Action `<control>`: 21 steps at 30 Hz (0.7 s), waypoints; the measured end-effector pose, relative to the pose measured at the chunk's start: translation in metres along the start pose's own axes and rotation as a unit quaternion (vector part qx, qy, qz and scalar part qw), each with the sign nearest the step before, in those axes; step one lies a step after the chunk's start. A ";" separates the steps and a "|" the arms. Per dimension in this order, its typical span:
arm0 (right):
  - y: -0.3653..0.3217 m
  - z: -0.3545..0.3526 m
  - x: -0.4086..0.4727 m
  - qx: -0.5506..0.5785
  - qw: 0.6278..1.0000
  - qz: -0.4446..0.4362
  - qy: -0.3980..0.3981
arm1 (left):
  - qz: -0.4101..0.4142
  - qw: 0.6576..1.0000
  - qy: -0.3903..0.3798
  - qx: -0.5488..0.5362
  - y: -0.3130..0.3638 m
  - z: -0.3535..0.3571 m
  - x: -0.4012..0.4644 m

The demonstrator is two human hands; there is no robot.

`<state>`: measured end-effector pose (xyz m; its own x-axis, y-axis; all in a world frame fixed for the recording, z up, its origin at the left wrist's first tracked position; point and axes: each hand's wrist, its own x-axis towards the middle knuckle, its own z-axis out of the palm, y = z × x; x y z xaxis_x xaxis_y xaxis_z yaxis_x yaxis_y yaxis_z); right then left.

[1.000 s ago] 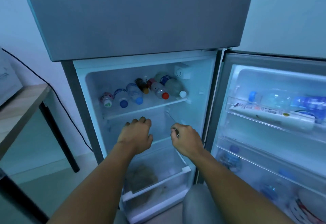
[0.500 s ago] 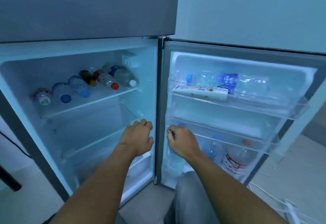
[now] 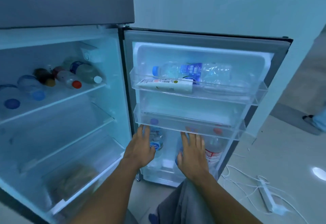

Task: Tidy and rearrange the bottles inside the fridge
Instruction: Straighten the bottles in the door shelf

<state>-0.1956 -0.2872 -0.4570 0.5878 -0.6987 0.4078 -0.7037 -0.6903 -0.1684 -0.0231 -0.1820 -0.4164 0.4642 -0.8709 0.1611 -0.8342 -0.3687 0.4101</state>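
1. The fridge [image 3: 121,82] is standing open, its door [image 3: 275,86] swung out to the right; the step in hand looks like reaching into the door's bottom compartment
2. The main top shelf [image 3: 58,102] is carrying a row of bottles [image 3: 70,80] lying on their sides, caps facing outward
3. The upper door bin [image 3: 255,96] is holding a clear water bottle [image 3: 190,72] lying flat behind a white tube [image 3: 165,85]; the middle door bin [image 3: 236,132] is looking bare
4. Below it, a blue-labelled bottle [image 3: 157,140] and a red-labelled bottle [image 3: 214,149] are standing upright
5. The left hand [image 3: 139,149] is hovering just beside the blue-labelled one, fingers loosely spread and holding nothing
6. The right hand [image 3: 191,153] is reaching in with fingers spread, partly covering a third bottle; whether it is touching is unclear
7. The next move is calling for closing each hand round a bottle body and lifting it clear under the low bin
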 end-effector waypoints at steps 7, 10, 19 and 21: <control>0.016 0.016 -0.004 0.216 0.968 0.124 -0.004 | 0.048 0.997 0.008 -0.062 -0.001 0.030 0.015; 0.019 0.018 -0.001 0.264 0.952 0.152 0.006 | 0.058 0.996 -0.005 -0.064 -0.002 0.037 0.018; 0.014 0.021 0.013 0.280 0.940 0.194 -0.007 | 0.065 0.997 -0.022 -0.036 -0.009 0.044 0.014; 0.007 0.021 0.016 0.275 0.944 0.181 -0.024 | 0.061 0.997 -0.026 -0.032 -0.011 0.045 0.013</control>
<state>-0.1832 -0.3071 -0.4704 0.3748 -0.9065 0.1943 -0.5564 -0.3876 -0.7349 -0.0217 -0.2036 -0.4588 0.3434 -0.9241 0.1678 -0.8619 -0.2391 0.4472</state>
